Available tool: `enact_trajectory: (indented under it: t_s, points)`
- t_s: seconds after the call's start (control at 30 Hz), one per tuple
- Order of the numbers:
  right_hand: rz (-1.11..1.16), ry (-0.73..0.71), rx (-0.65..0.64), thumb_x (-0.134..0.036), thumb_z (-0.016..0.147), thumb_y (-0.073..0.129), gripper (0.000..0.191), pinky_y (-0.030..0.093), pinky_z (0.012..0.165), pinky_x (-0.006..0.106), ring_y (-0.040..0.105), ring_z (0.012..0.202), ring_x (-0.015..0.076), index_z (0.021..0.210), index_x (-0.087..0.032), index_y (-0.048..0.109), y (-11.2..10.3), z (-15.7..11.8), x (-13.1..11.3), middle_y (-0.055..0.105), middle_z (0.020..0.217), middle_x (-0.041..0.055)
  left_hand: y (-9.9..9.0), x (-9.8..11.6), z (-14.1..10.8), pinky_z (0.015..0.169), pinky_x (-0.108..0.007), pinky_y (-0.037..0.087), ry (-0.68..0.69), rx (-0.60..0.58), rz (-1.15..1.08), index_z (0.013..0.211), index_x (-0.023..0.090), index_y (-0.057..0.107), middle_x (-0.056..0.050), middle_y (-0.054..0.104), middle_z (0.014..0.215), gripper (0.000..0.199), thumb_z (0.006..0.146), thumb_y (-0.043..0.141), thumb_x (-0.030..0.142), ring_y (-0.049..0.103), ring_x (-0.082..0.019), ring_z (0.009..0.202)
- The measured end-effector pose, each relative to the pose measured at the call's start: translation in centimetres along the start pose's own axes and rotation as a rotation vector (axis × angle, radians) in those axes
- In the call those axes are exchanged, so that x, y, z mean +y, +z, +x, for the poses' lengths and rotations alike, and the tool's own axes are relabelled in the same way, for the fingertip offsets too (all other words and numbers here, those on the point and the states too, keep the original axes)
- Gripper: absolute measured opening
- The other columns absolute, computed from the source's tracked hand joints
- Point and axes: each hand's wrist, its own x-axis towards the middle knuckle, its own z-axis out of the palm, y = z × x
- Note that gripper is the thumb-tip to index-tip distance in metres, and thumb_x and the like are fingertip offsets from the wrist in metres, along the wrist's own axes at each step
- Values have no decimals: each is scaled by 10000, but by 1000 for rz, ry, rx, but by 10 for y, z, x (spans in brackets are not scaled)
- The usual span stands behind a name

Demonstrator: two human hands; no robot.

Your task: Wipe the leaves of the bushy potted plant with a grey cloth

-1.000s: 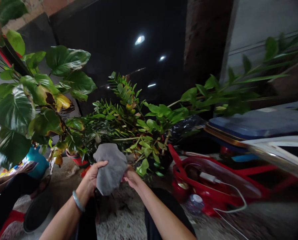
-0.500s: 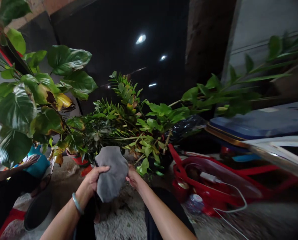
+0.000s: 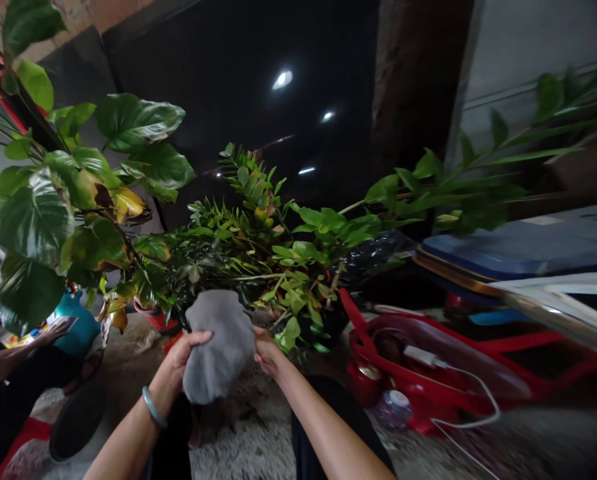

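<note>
A grey cloth (image 3: 215, 347) hangs between both of my hands, low in the middle of the view. My left hand (image 3: 181, 357), with a pale bangle on its wrist, grips the cloth's left edge. My right hand (image 3: 265, 352) holds its right edge. Just behind the cloth stands a small-leaved green potted plant (image 3: 258, 260); its red pot (image 3: 154, 320) shows at the lower left of the foliage. The cloth hides whatever lies directly behind it.
A large-leaved plant (image 3: 68, 200) with yellowed leaves fills the left. Another person's arm (image 3: 8, 357) reaches in at the far left near a teal pot (image 3: 81, 327). A red plastic object (image 3: 428, 373) with a white cable lies on the right. A dark pan (image 3: 75, 420) sits on the floor.
Both hands have stayed on the cloth; it has bunched slightly and shifted a little left and down. The other person's arm at the left has moved slightly.
</note>
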Motion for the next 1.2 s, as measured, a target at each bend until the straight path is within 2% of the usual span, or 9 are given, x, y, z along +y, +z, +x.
enact_trajectory:
  t_s: [0.17, 0.27, 0.37, 0.57, 0.67, 0.83, 0.93, 1.1, 1.2]
  points:
    - [14, 16, 49, -325, 694, 689, 161, 432, 406, 204, 586, 454, 129, 701, -182, 614, 1, -1, 1, 641, 522, -9, -2, 12, -23, 746, -385, 583, 121, 19, -26, 1134, 41, 640, -126, 764, 738, 407, 744, 648, 157, 739, -300, 720]
    - [-7, 55, 64, -285, 711, 674, 131, 446, 402, 201, 582, 449, 115, 692, -180, 599, 0, -3, -4, 656, 560, -5, 24, 39, -11, 772, -363, 581, 341, -3, -139, 1118, 119, 657, -64, 772, 757, 368, 765, 665, 222, 737, -259, 721]
    - [-12, 62, 63, -257, 724, 656, 119, 453, 398, 204, 575, 441, 110, 676, -177, 582, -1, -5, -7, 650, 563, -1, 37, 39, 13, 838, -373, 566, 349, -30, -161, 1091, 168, 667, -46, 776, 771, 331, 762, 687, 192, 740, -251, 770]
    - [-12, 53, 49, -171, 690, 612, 37, 400, 358, 190, 479, 360, 93, 660, -180, 592, 2, -4, -6, 521, 433, -59, -32, -24, 18, 827, -424, 556, -33, 59, -66, 1122, -1, 627, -136, 751, 679, 435, 716, 686, 145, 740, -327, 781]
    - [-23, 67, 35, -169, 682, 605, 27, 377, 342, 185, 464, 348, 90, 659, -178, 595, 4, -4, -7, 512, 427, -61, -61, -23, -5, 813, -427, 557, -75, 43, -63, 1137, 15, 629, -122, 756, 689, 485, 664, 671, 113, 739, -330, 776]
    - [-26, 64, 39, -244, 734, 633, 101, 440, 389, 178, 553, 435, 88, 684, -176, 577, 1, -8, -10, 616, 552, -27, -39, 31, -23, 743, -356, 574, 296, 40, -189, 1061, 101, 671, -53, 752, 677, 413, 648, 654, 107, 731, -265, 679]
    - [-32, 77, 56, -247, 750, 648, 122, 440, 375, 176, 560, 432, 88, 688, -171, 575, 0, -10, -11, 628, 566, -16, -21, 40, -13, 753, -316, 571, 464, 62, -293, 1097, 106, 645, -49, 760, 716, 412, 687, 666, 94, 728, -228, 658]
    - [-3, 64, 36, -221, 752, 661, 117, 425, 362, 171, 557, 419, 89, 702, -175, 566, 0, -10, -11, 627, 562, -17, -52, -16, -10, 770, -375, 574, 52, 163, -170, 1185, 13, 593, -112, 756, 690, 466, 742, 666, 138, 739, -288, 694]
    - [5, 74, 20, -218, 753, 662, 125, 428, 363, 177, 554, 409, 90, 693, -173, 562, -1, -9, -10, 622, 551, -17, -85, -30, -28, 705, -389, 587, -27, 181, -175, 1154, 10, 617, -122, 756, 687, 448, 740, 652, 175, 738, -308, 692]
